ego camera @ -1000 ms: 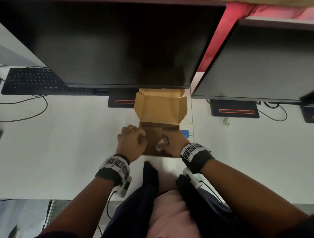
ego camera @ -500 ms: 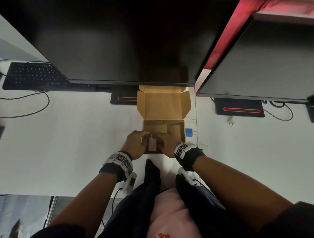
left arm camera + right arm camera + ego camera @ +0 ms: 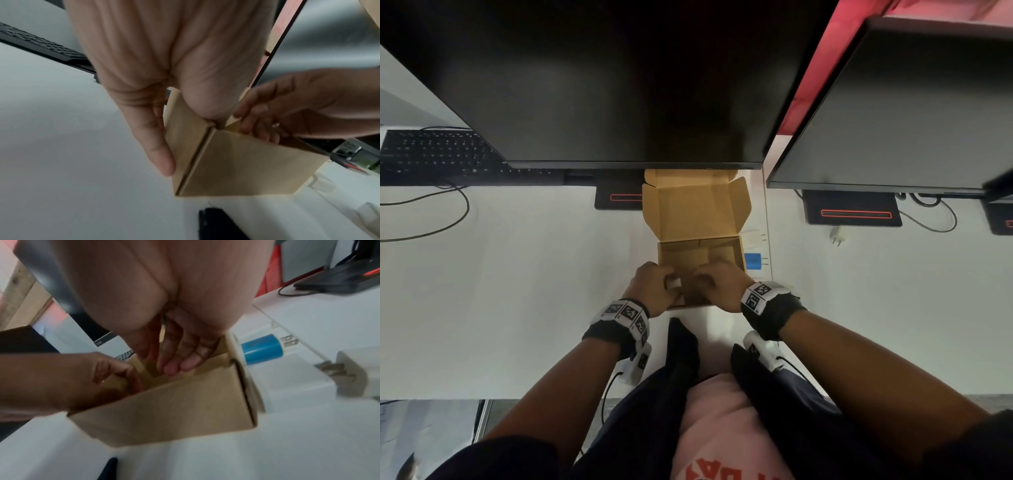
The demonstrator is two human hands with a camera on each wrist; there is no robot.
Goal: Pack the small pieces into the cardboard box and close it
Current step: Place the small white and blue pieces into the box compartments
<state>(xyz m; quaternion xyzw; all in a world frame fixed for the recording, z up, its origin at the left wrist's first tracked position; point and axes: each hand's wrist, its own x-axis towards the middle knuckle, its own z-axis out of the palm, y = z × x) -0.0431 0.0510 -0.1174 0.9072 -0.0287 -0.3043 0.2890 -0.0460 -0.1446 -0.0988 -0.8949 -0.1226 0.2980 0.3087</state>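
Note:
The brown cardboard box (image 3: 700,253) stands open on the white desk, its lid (image 3: 697,209) leaning back under the monitor. My left hand (image 3: 654,289) pinches the box's near left wall (image 3: 185,138), one finger (image 3: 160,154) outside and the thumb inside. A small white bit (image 3: 673,282) shows at its fingers; I cannot tell what it is. My right hand (image 3: 720,286) reaches into the box with nearly straight fingers (image 3: 174,365) on the inner cardboard. A blue plug charger (image 3: 753,261) and a white one (image 3: 349,378) lie just right of the box.
Two black monitors (image 3: 619,85) hang over the far half of the desk, their stands (image 3: 852,212) behind the box. A black keyboard (image 3: 438,154) with a cable sits far left. Another white plug (image 3: 837,237) lies to the right. The desk's near edge is at my lap.
Both hands have stayed at the box's near edge. The white piece seen between them half a second ago now shows only as a small bit at the left hand's fingers.

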